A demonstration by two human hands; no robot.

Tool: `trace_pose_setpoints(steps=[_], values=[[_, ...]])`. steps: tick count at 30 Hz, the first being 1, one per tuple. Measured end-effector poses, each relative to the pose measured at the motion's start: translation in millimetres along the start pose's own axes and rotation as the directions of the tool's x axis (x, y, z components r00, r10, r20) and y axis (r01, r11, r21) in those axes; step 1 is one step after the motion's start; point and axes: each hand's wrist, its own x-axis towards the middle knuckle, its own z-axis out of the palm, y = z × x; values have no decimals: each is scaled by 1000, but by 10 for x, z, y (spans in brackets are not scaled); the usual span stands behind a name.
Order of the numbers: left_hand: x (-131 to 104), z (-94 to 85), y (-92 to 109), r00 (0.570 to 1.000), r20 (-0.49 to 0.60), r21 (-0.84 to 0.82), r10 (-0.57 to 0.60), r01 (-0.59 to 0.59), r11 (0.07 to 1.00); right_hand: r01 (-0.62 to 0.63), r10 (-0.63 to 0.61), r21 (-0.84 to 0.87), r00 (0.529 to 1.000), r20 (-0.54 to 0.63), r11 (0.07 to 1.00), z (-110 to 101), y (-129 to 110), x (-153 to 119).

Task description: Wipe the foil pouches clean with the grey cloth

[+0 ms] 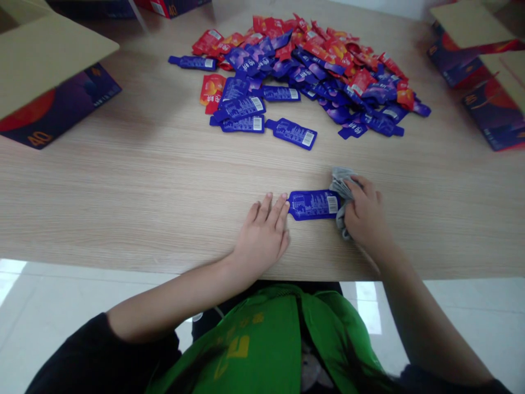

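Observation:
A blue gel sachet (314, 204) lies flat on the table in front of me, its printed side with a barcode facing up and its narrow neck pointing left. My left hand (264, 232) rests flat with fingers stretched out, the fingertips pressing on the sachet's neck. Bunched in my right hand (365, 213) is a grey cloth (343, 189), which touches the sachet's right end and covers its edge. Farther back sits a heap of similar blue sachets (291, 132) and red sachets (213, 90).
An opened dark blue and red carton (69, 106) stands at the left, its flap over the table. Two more open cartons (496, 109) are at the right edge. Another carton (172, 6) shows at the back. The table's front edge (123, 266) runs near my forearms.

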Motion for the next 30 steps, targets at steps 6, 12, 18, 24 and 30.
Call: trace_pose_setpoints(steps=[6, 12, 18, 24, 30], values=[[2, 11, -7, 1000, 0, 25, 9, -9, 1000, 138, -130, 103, 989, -76, 985, 57, -633, 173], [8, 4, -14, 1000, 9, 30, 9, -9, 1000, 188, -167, -97, 968, 189, 977, 206, -922, 138], [-7, 14, 9, 1000, -8, 54, 16, -16, 998, 6, 15, -173, 993, 116, 985, 19, -288, -17], [146, -58, -74, 996, -93, -30, -10, 8, 1000, 6, -2, 67, 999, -53, 998, 57, 21, -137], [418, -112, -170, 992, -51, -89, -118, 113, 990, 37, -14, 215, 994, -107, 976, 112, -130, -160]])
